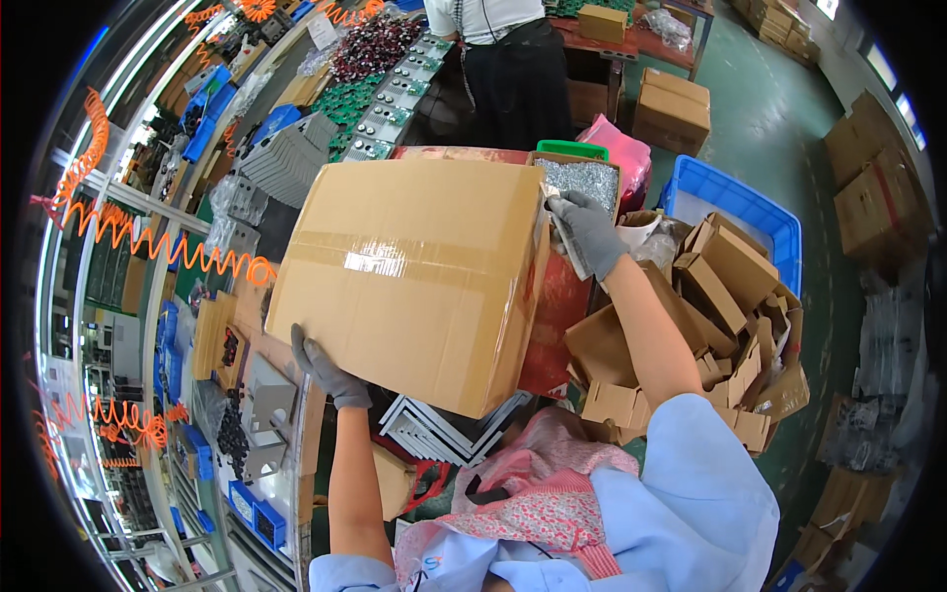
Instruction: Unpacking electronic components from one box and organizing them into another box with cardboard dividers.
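A large brown cardboard box (pixel 404 266) lies in front of me, its flaps closed by a strip of clear tape across the top. My left hand (pixel 332 369), in a grey glove, grips the box at its near left corner. At the far right edge my right hand (pixel 590 233), gloved too, is closed around a slim pale grey object (pixel 570 247) whose kind I cannot make out. Its whitish end touches or nearly touches the box's side. Beneath the near edge of the box, several grey metal frames (pixel 444 434) show in part.
To the right stand a carton of cardboard scraps (pixel 730 316) and a blue crate (pixel 789 222). An open box of small silvery parts (pixel 582 181) sits behind my right hand. A co-worker (pixel 503 59) stands beyond. Coiled orange hoses (pixel 168 242) hang along the left.
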`<control>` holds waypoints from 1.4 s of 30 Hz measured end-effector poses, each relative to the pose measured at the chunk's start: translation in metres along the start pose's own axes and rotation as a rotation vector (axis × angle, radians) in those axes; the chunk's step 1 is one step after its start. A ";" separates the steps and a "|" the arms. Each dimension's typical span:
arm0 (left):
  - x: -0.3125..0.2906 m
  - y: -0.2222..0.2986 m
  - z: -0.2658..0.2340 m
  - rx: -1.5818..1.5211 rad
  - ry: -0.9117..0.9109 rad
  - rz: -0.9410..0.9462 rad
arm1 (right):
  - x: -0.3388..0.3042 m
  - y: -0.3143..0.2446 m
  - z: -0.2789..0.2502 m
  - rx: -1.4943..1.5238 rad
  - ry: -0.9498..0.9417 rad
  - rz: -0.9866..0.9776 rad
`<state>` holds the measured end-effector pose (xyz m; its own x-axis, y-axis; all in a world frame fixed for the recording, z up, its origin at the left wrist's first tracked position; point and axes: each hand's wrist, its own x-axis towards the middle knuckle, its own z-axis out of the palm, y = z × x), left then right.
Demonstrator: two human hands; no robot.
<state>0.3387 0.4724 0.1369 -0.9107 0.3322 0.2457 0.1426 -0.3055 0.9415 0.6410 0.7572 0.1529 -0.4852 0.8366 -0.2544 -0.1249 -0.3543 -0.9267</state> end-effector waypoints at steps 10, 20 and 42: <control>0.003 0.005 -0.014 0.149 0.002 -0.004 | 0.045 0.008 -0.007 -0.372 -0.093 -0.299; 0.001 0.021 -0.022 0.362 -0.131 -0.022 | 0.030 -0.052 0.009 -0.197 -0.123 0.254; 0.005 -0.005 -0.026 0.595 -0.091 0.161 | -0.012 -0.043 0.030 -0.302 -0.114 0.265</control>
<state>0.3235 0.4525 0.1277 -0.8268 0.4057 0.3896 0.4910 0.1829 0.8517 0.6260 0.7501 0.2039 -0.5616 0.6752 -0.4782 0.2683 -0.3982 -0.8772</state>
